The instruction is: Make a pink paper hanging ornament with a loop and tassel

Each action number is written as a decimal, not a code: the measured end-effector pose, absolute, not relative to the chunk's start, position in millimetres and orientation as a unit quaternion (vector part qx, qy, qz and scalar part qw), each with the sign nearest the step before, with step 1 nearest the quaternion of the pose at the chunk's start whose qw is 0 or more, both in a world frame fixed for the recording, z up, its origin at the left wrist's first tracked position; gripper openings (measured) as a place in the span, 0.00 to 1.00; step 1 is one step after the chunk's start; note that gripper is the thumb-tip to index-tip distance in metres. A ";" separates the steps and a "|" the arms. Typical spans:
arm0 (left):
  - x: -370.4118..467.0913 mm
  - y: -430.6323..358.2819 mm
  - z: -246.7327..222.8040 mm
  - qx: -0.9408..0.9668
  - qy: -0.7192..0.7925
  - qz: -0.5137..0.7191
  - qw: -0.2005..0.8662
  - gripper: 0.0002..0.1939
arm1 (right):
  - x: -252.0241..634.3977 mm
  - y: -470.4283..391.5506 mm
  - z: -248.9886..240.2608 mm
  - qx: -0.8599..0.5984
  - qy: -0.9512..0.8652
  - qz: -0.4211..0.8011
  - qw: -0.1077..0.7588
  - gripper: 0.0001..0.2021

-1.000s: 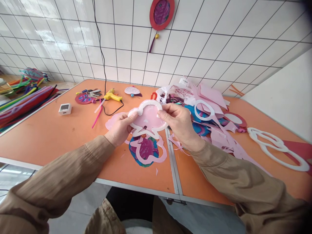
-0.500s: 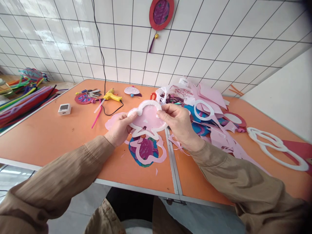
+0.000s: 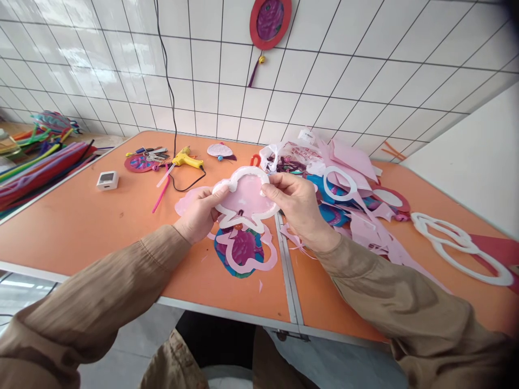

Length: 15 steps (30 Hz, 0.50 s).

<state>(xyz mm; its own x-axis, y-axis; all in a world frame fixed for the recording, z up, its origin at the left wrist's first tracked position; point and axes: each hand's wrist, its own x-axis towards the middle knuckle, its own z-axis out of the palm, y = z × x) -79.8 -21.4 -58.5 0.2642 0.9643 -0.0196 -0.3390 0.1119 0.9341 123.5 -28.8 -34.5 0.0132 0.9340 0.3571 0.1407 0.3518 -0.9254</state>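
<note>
Both my hands grip a pink cutout with a raised white border [image 3: 265, 212], lobed at the top and zigzag at the bottom. My left hand [image 3: 201, 212] pinches its left edge, thumb on top. On the opposite edge, my right hand [image 3: 298, 202] is closed with its thumb on the white rim. Below the cutout lies a pink paper outline [image 3: 271, 259], on top of a round blue and purple floral fabric piece [image 3: 246, 251]. Another pink piece [image 3: 184, 202] lies behind my left hand, partly hidden.
On the orange table [image 3: 101, 227] are a yellow glue gun [image 3: 187, 158] with its cord, a small white device [image 3: 107, 180], and a pink pipe cleaner [image 3: 161, 195]. Pink scraps [image 3: 365, 227] and white foam rings [image 3: 458, 243] lie to the right. A metal seam [image 3: 290, 275] crosses the table.
</note>
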 end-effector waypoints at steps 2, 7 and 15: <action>-79.7 -21.8 -58.3 0.445 0.348 0.495 0.660 0.22 | 123.3 -28.5 -34.6 -0.447 -0.604 0.356 0.556 0.09; -79.6 -21.8 -58.9 0.443 0.352 0.497 0.658 0.21 | 123.5 -29.4 -34.9 -0.441 -0.600 0.375 0.552 0.10; -79.9 -21.1 -55.7 0.435 0.343 0.512 0.656 0.23 | 129.2 -20.9 -46.8 -0.413 -0.609 0.368 0.568 0.28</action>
<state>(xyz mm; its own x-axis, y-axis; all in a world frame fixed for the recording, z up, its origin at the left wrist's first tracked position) -79.9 -21.1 -55.7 0.2409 0.9705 -0.0038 -0.3739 0.0964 0.9224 129.2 -20.9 -46.8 -0.0137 0.9215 0.3881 0.0852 0.3878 -0.9178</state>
